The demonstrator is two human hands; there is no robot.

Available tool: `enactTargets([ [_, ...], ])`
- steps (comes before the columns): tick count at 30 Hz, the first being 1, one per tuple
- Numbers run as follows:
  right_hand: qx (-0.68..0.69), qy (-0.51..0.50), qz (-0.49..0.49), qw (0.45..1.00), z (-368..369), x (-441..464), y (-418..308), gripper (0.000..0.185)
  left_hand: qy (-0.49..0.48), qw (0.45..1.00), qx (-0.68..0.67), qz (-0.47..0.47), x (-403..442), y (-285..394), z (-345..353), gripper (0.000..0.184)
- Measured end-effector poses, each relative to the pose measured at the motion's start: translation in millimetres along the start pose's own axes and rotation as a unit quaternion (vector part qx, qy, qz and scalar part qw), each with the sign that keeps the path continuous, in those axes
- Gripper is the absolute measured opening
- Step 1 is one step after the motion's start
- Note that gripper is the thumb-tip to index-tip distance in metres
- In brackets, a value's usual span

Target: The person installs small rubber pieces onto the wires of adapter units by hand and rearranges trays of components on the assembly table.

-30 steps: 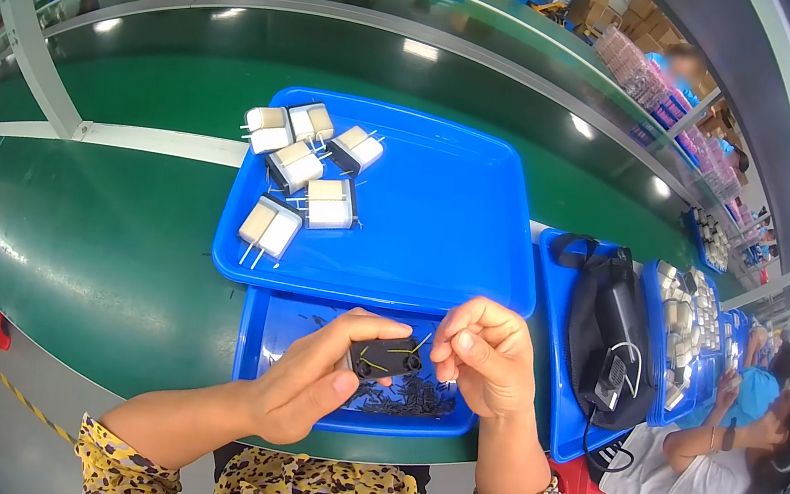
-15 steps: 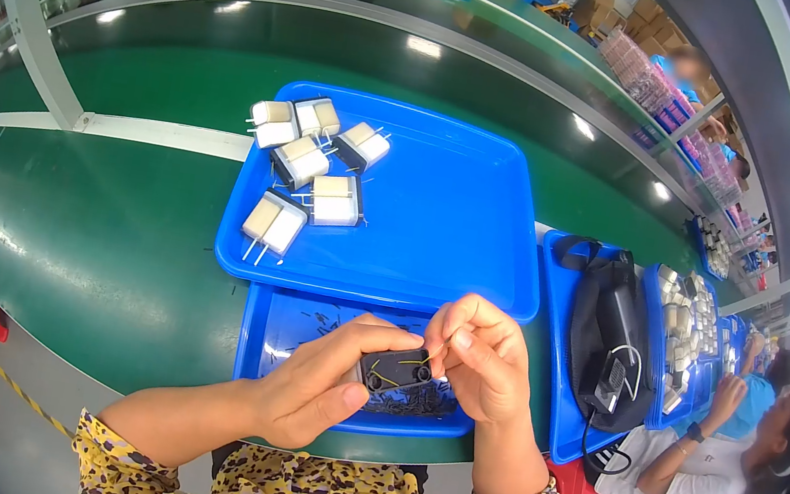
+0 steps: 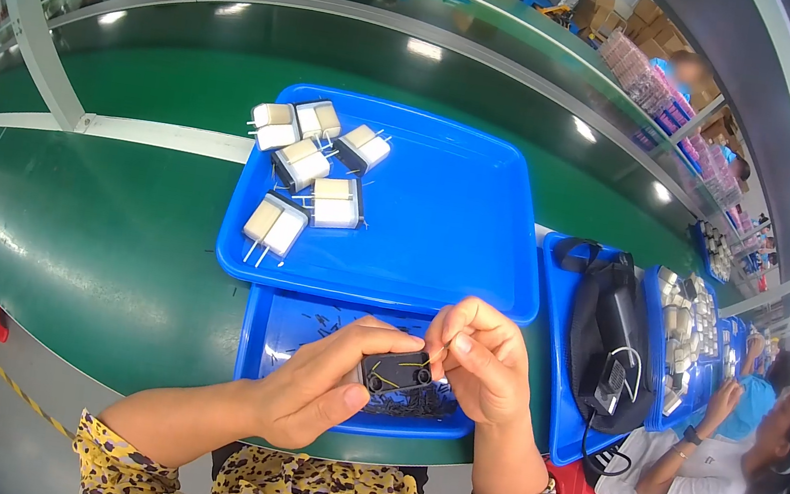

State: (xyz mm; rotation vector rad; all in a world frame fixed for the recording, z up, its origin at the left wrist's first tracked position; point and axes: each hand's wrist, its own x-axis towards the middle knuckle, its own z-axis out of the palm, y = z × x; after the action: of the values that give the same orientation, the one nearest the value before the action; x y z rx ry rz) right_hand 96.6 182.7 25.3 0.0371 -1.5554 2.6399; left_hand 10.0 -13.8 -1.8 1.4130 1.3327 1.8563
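My left hand (image 3: 320, 383) is wrapped round a small black plastic housing (image 3: 397, 373), its open side facing me. Inside it show two round black posts and thin yellow wires (image 3: 414, 362). At the housing's right edge, the thumb and forefinger of my right hand (image 3: 487, 369) pinch together by the end of one wire; what lies between the fingertips is too small to make out. Below both hands is a lower blue tray (image 3: 254, 333) with many short black tube-like pieces (image 3: 413, 403), partly hidden by my hands.
An upper blue tray (image 3: 449, 224) overlaps the lower one and holds several white-and-beige blocks with metal prongs (image 3: 275, 223) at its left. On the right, a black bag (image 3: 601, 327) lies in another tray, beside a tray of similar blocks (image 3: 683, 318). A co-worker (image 3: 712, 474) sits at right.
Almost nothing differs. Both hands and the housing keep their place, with only a very slight shift of the view.
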Motion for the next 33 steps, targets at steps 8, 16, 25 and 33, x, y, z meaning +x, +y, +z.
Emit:
enactTargets([
  [8,-0.012,0.001,-0.003,1.000,1.0,0.4,0.2,0.013,-0.004,1.000,0.004,-0.002,0.9,1.8,-0.9,0.051],
  [16,-0.117,-0.011,-0.060,0.991,0.9,-2.5,-2.9,0.006,-0.011,0.999,0.030,0.002,2.8,1.7,-3.5,0.049],
  [25,-0.271,-0.012,-0.140,0.952,-3.8,3.9,-4.9,0.026,0.007,0.996,0.083,-0.018,2.0,2.3,-4.3,0.055],
  [33,-0.277,0.006,-0.134,0.952,-5.0,2.2,-3.7,0.013,-0.005,0.995,0.095,0.011,2.7,-4.5,-7.0,0.047],
])
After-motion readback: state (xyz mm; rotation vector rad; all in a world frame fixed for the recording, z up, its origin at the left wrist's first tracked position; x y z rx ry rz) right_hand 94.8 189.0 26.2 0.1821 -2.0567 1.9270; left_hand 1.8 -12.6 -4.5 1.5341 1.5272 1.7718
